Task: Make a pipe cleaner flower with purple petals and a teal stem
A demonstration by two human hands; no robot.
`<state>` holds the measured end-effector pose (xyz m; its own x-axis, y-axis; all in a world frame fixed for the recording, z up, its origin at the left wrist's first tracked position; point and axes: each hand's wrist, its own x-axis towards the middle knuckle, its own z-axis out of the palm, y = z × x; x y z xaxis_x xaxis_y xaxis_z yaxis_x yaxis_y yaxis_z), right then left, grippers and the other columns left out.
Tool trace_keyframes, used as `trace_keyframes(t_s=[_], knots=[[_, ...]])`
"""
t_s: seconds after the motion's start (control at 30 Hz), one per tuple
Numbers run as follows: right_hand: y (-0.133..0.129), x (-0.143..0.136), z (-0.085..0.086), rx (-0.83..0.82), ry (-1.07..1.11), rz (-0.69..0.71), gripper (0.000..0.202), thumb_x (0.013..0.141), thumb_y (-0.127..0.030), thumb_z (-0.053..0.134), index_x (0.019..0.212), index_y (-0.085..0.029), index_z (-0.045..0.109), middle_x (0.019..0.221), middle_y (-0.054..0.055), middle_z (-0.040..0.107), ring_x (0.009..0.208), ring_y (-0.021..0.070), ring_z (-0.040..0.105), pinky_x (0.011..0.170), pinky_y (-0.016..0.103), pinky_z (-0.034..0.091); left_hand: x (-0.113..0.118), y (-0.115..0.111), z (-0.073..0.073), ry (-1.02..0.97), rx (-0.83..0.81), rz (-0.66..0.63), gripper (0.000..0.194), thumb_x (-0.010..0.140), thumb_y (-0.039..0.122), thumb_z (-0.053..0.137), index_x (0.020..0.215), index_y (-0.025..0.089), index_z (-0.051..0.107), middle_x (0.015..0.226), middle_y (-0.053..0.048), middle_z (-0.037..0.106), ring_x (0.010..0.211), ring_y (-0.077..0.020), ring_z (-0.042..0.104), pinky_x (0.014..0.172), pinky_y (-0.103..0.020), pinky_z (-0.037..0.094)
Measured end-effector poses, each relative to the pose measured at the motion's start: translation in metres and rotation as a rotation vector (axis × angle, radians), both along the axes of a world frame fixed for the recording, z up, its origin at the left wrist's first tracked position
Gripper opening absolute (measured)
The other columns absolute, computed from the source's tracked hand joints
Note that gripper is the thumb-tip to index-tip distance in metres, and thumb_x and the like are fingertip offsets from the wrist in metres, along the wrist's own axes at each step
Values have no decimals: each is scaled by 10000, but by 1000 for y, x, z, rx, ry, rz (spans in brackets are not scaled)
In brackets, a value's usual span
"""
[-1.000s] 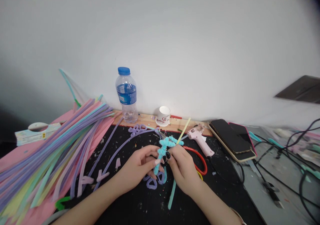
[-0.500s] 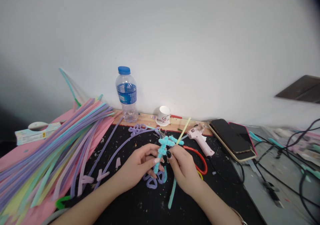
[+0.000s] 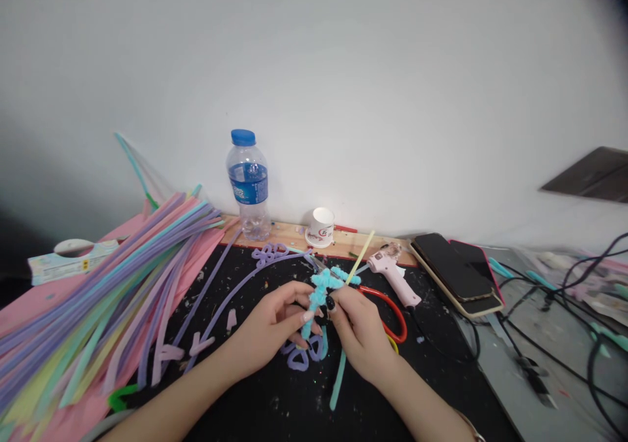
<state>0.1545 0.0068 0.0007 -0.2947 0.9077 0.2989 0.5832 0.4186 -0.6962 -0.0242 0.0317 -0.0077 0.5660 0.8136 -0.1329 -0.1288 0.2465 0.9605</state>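
A curled, fuzzy light-blue pipe-cleaner piece (image 3: 320,286) is held between both hands over the black mat. My left hand (image 3: 275,321) pinches its lower part between thumb and fingers. My right hand (image 3: 360,327) is closed at its right side, thumb and index fingertip together. A yellow stem (image 3: 362,255) rises above my right hand, and a teal stem (image 3: 338,383) extends below it; the hand hides where they run. Beneath my left fingers lies a purple looped shape (image 3: 297,358), partly covered.
Many pastel pipe cleaners (image 3: 122,291) cover the left side. A bottle (image 3: 248,184) and paper cup (image 3: 320,227) stand by the wall. Rightward are red-handled scissors (image 3: 400,314), a pink glue gun (image 3: 396,278), phones (image 3: 454,269) and black cables (image 3: 554,360).
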Motion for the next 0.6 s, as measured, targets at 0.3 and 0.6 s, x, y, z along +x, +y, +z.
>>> trace_keyframes(t_s=[0.3,0.6], knots=[[2,0,-2,-27,1,-36,161,905,-202,394,771,-192,482,717,11,498,684,172,474,635,286,368,0,1,-2,16,-14,7,282,807,221,580,1088,215,550,962,-38,594,776,-174,639,561,-249,553],[2,0,-2,11,-19,-10,202,914,-184,377,741,-194,480,710,18,513,697,176,493,640,289,391,-1,-1,-1,40,-8,14,249,801,232,576,1049,212,583,893,-20,580,773,-178,639,550,-236,548]])
